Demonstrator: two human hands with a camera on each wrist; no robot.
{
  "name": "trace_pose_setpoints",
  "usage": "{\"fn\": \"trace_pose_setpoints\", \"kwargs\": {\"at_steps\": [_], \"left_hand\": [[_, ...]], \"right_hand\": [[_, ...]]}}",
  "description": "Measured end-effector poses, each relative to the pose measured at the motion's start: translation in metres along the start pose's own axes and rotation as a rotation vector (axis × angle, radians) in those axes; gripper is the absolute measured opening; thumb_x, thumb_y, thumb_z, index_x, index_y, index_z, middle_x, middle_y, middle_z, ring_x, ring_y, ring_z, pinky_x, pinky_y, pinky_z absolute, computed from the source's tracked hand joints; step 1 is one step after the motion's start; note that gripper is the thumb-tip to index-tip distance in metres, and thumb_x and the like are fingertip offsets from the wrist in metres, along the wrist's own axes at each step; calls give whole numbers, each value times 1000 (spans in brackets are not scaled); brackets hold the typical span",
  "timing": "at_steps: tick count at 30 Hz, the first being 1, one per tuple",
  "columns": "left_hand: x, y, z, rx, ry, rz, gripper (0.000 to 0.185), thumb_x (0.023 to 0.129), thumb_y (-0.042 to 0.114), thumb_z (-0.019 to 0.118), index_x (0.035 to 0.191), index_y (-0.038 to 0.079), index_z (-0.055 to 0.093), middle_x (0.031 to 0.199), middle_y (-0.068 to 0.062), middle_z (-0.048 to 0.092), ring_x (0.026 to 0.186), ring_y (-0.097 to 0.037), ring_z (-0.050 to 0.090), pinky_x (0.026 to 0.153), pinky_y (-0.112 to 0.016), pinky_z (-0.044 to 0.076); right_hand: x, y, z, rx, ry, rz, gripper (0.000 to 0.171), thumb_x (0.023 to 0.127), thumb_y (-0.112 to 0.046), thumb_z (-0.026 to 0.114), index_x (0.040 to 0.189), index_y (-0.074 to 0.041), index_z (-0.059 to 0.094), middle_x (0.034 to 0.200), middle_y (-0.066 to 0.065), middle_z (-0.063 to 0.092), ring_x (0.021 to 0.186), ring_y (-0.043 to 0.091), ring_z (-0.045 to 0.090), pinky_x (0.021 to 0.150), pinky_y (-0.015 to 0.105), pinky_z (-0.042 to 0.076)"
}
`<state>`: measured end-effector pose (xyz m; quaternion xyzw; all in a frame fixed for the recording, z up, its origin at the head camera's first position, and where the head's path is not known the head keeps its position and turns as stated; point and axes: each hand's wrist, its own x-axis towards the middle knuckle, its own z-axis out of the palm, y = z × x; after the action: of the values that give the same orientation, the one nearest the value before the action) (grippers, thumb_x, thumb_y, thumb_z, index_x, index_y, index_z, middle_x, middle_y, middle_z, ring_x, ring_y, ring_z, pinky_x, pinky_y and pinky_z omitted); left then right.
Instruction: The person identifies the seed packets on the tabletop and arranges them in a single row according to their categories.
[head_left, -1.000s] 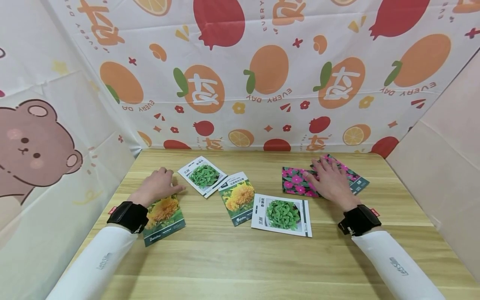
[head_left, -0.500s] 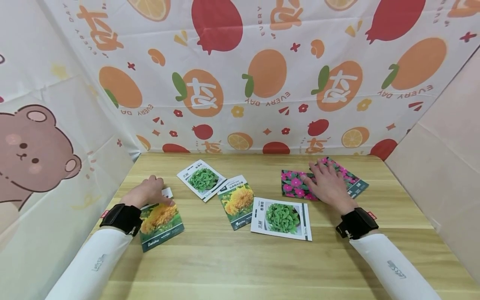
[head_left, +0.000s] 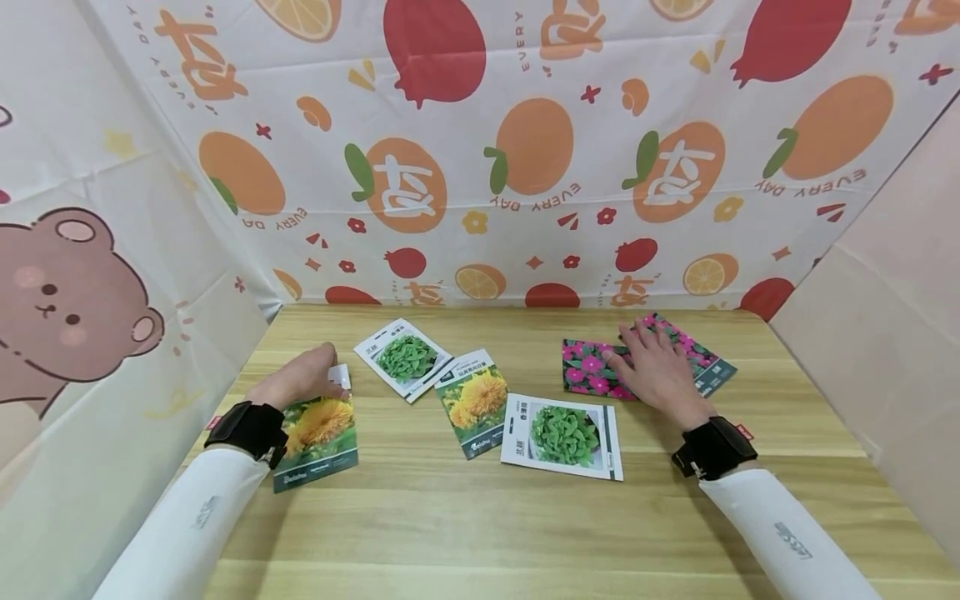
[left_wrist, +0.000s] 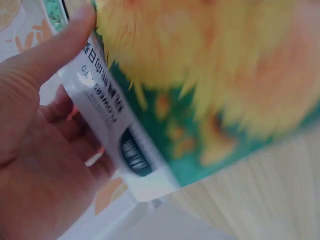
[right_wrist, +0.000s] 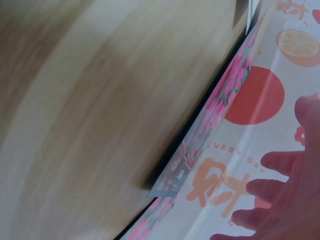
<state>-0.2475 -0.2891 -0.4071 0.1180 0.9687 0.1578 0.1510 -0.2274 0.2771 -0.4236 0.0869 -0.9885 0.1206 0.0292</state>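
At the left of the table, my left hand (head_left: 300,377) pinches the white top end of a seed packet (head_left: 318,437) with yellow flowers on it. The left wrist view has the thumb across the packet's front and the other fingers behind its edge. On the right, my right hand (head_left: 662,373) lies with fingers spread over two overlapping seed packets with pink flowers, one packet (head_left: 588,367) reaching out to its left, the other packet (head_left: 712,367) to its right. In the right wrist view its fingers (right_wrist: 277,190) are extended above those packets, holding nothing.
Between the hands lie a green-leaf seed packet (head_left: 407,358), a second yellow-flower packet (head_left: 480,404) and another green-leaf packet (head_left: 566,435), their edges meeting or overlapping. A fruit-print cloth (head_left: 465,233) hangs behind the wooden table (head_left: 465,533), with pale cloth walls at both sides.
My left hand has closed on the top end of the yellow-flower packet, which has turned a little and shifted slightly left. The right hand stays over the pink-flower packets.
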Motion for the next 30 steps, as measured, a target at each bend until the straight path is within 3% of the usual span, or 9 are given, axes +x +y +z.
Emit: {"fn": "trace_pose_setpoints", "kwargs": {"at_steps": [4, 11, 14, 18, 22, 26, 30], "left_hand": [[0, -3, 2, -85, 34, 73, 31, 94, 9, 76, 108, -3, 51, 92, -13, 60, 77, -24, 52, 67, -35, 44], [2, 7, -4, -182, 53, 119, 24, 96, 7, 73, 112, -4, 61, 112, -21, 66, 96, -32, 60, 82, -44, 51], [5, 18, -10, -185, 27, 151, 23, 97, 9, 73, 114, -5, 67, 109, -18, 69, 94, -30, 62, 81, -42, 52], [4, 37, -17, -216, -27, 187, 20, 98, 11, 71, 111, -4, 71, 94, -8, 66, 79, -20, 55, 71, -34, 45], [7, 57, -19, -212, -73, 243, 9, 100, 11, 69, 96, 3, 68, 78, -2, 54, 70, -16, 47, 68, -32, 40], [13, 79, -18, -202, -76, 308, 17, 101, 11, 68, 86, 8, 61, 71, -1, 42, 65, -15, 40, 67, -32, 35], [20, 102, -16, -213, -75, 339, 10, 102, 14, 68, 103, 4, 70, 82, -1, 59, 72, -15, 49, 68, -31, 41]], "right_hand": [[-1, 0, 0, 6, -8, 1, 75, 110, -52, 41, 161, 1, 30, 165, 33, 18, 151, 58, 7, 115, 79, 14], [2, -5, 1, 31, 34, -22, 78, 110, -56, 38, 159, 4, 33, 164, 34, 20, 151, 56, 14, 118, 73, 17], [4, -11, 3, 33, 52, -54, 74, 110, -50, 43, 157, 6, 35, 162, 36, 24, 149, 56, 19, 120, 70, 19], [6, -24, 8, 45, 51, -64, 70, 110, -45, 48, 159, 3, 34, 163, 34, 25, 149, 56, 21, 118, 72, 21], [7, -39, 12, 80, 55, -78, 71, 110, -49, 45, 159, 1, 35, 162, 32, 28, 149, 53, 25, 119, 69, 24], [7, -55, 14, 113, 81, -109, 73, 109, -52, 46, 157, 2, 39, 160, 32, 33, 148, 50, 30, 120, 67, 25], [7, -72, 11, 124, 115, -122, 76, 106, -55, 52, 155, 1, 42, 159, 30, 36, 147, 49, 32, 120, 67, 25]]}}
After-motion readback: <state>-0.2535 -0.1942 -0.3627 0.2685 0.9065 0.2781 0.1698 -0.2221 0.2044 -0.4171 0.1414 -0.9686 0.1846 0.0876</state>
